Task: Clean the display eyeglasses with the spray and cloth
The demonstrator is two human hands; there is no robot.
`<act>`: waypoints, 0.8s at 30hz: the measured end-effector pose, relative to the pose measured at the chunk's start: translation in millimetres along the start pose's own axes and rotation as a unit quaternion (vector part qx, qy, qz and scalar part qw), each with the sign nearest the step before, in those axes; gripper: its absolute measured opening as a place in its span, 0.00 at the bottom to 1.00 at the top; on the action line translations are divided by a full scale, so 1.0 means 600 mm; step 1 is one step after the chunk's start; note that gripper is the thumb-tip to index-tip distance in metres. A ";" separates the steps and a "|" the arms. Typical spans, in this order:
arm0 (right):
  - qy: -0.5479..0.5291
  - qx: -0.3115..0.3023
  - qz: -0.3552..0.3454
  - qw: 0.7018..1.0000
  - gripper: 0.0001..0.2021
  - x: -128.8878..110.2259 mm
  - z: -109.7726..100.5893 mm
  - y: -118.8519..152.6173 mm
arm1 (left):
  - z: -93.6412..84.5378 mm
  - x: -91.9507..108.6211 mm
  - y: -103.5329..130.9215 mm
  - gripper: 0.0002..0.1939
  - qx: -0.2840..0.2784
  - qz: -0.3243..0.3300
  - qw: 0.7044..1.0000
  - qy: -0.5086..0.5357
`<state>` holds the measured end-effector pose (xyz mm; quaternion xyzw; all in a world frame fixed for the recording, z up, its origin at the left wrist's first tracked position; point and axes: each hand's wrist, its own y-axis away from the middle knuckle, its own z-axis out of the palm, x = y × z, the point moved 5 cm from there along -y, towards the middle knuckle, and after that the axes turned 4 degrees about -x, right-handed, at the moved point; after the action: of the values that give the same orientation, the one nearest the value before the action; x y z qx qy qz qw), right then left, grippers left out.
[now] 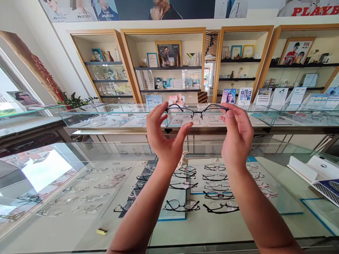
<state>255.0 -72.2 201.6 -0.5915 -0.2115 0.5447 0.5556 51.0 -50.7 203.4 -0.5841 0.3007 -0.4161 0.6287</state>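
Note:
A pair of dark half-rim glasses is held up level in front of me, above the glass display case. My left hand has its fingers at the left end of the frame, with the thumb apart, pointing up below the left lens. At the right end, the thumb and fingers of my right hand pinch the frame near the hinge. Beneath my forearms, several rows of eyeglasses lie inside the case.
The glass display case spans the foreground, with a small gold object at its front left. A white stand and a laptop-like keyboard are at the right. Another glass counter and wooden shelves stand behind.

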 end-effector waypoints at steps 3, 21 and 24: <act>0.002 0.021 -0.001 1.000 0.15 -0.005 -0.004 0.001 | 0.004 -0.005 0.002 0.35 -0.017 -0.021 1.000 -0.008; -0.035 0.022 -0.029 0.999 0.13 -0.009 0.000 -0.003 | -0.002 -0.001 0.006 0.38 0.022 0.005 0.999 -0.046; -0.037 0.034 -0.019 0.999 0.12 -0.007 -0.003 -0.003 | 0.000 -0.005 0.005 0.38 0.000 -0.010 0.999 -0.044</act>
<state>255.7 -76.2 204.6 -0.5474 -0.2242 0.5628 0.5774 50.2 -48.0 200.0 -0.6047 0.2664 -0.3961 0.6375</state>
